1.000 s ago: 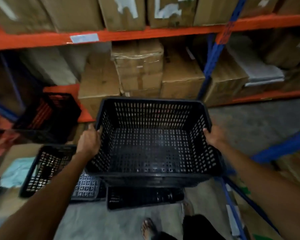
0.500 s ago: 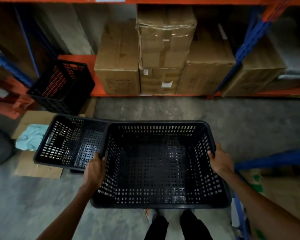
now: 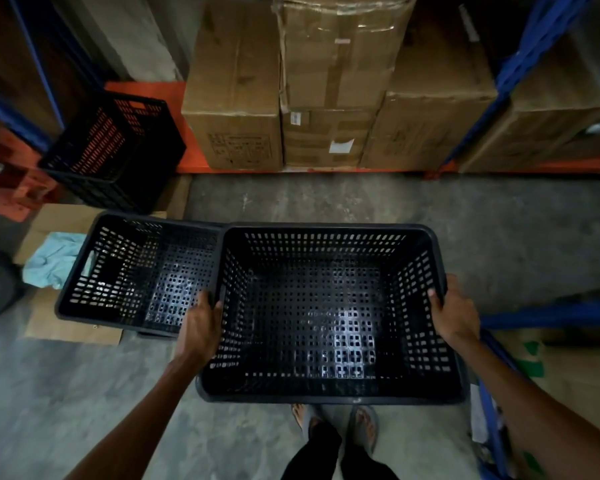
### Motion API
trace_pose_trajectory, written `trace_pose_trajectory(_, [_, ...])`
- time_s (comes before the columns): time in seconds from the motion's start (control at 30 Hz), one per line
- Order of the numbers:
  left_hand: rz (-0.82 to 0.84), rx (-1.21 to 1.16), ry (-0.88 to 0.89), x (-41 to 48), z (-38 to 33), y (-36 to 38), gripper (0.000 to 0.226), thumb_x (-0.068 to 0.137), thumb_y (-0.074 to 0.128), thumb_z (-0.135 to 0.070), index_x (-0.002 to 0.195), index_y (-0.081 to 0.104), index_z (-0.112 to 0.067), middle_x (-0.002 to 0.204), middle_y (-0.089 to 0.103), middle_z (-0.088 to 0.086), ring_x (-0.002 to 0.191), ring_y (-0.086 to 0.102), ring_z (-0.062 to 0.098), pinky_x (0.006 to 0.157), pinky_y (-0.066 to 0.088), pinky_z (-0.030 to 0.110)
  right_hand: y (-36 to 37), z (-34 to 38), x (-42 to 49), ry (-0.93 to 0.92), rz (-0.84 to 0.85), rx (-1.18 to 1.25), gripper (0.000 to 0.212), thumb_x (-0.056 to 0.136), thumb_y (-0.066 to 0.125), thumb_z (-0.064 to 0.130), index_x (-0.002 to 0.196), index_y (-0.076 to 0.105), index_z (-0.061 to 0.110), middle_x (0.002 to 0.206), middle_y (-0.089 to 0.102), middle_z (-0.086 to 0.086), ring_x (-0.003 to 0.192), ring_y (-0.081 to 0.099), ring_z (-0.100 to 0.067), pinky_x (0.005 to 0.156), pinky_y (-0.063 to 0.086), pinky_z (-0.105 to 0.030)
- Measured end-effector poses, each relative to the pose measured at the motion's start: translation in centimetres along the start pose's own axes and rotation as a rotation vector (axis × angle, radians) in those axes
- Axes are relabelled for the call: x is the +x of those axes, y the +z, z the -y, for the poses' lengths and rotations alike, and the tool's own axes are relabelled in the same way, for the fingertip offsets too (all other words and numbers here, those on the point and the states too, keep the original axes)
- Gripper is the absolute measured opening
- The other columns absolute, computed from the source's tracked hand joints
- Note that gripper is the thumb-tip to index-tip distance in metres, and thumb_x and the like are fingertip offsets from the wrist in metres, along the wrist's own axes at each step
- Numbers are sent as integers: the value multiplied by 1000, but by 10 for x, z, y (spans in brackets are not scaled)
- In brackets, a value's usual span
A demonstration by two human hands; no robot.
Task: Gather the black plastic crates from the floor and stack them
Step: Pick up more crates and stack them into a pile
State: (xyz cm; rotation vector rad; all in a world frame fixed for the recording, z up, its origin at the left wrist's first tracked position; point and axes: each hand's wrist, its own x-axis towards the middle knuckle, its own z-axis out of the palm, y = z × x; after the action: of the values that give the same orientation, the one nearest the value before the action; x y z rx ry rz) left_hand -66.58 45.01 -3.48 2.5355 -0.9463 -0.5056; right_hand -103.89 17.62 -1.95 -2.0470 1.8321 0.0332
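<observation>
I hold a black perforated plastic crate [image 3: 329, 317] level in front of me, above my feet. My left hand [image 3: 201, 327] grips its left rim and my right hand [image 3: 452, 315] grips its right rim. A second black crate [image 3: 132, 275] lies open side up on the floor just left of the held one, their rims overlapping in view. A third black crate [image 3: 115, 150] stands tilted against the rack at the far left.
Orange and blue shelving [image 3: 471, 129] holds cardboard boxes [image 3: 333, 81] straight ahead. Flattened cardboard [image 3: 59, 320] and a pale blue cloth [image 3: 52, 261] lie on the floor at left. A blue frame [image 3: 548, 313] and more cardboard sit at right. Grey concrete floor [image 3: 361, 199] lies between.
The view has tilted down and the held crate now sits lower and nearer my body, level rather than tipped. Both hands keep their grip on its rims.
</observation>
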Motion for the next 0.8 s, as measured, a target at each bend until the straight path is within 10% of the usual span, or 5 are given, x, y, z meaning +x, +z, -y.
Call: trace_pose_trajectory(0.8, [-131,90,-35,16,-9,16,16,101,34,-33,100,36,-16,75,66,22,59,63,39,48,45,36,20,-4,8,-11,-216,25,32,98,48,32,125,44,16,88,70,-25,72,68,-44,54,48,-38])
